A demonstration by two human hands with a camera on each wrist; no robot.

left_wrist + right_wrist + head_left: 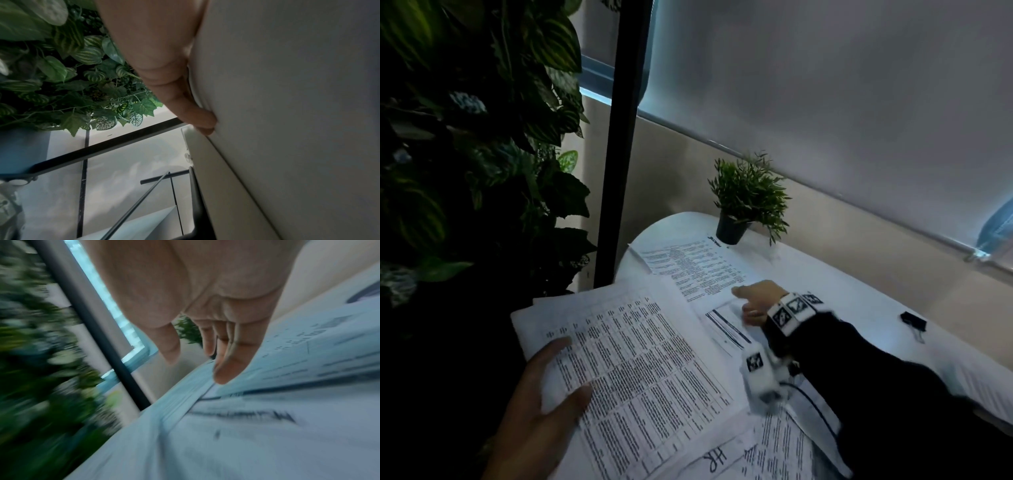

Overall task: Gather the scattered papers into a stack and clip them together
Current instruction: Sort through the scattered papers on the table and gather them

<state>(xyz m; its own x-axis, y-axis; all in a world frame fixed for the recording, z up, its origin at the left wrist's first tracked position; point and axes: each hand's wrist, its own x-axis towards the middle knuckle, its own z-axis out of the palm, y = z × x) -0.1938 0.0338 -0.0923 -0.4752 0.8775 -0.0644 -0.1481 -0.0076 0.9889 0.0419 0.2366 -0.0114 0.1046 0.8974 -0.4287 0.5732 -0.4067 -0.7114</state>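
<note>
The left hand (541, 394) holds a bundle of printed sheets (633, 373) at its left edge: the thumb lies on top of the printed face and the fingers go underneath, so the hand is clamped on the paper. In the left wrist view the fingers (185, 104) lie flat against the blank underside of the bundle (287, 97), which hangs past the edge of the white table (859, 291) on the side away from the small potted plant (748, 198).

The right hand (756, 301) reaches over the table between the bundle and the potted plant. Its fingers are fairly straight and loosely spread, gripping nothing. In the right wrist view, which is blurred, the fingertips (230, 369) are at or touching the surface of a loose printed page (308, 353); the thumb stands apart from them and free of the paper. Whether the hand presses down I cannot tell.

More loose papers lie on the table: one text page (688, 267) just in front of the potted plant, a page with a dark bar (726, 329) under the right hand, and overlapping sheets (774, 445) nearer the person, one lettered "HR". A black binder clip (913, 322) lies on the table well to the right of the potted plant, apart from all the papers and both hands.
</note>
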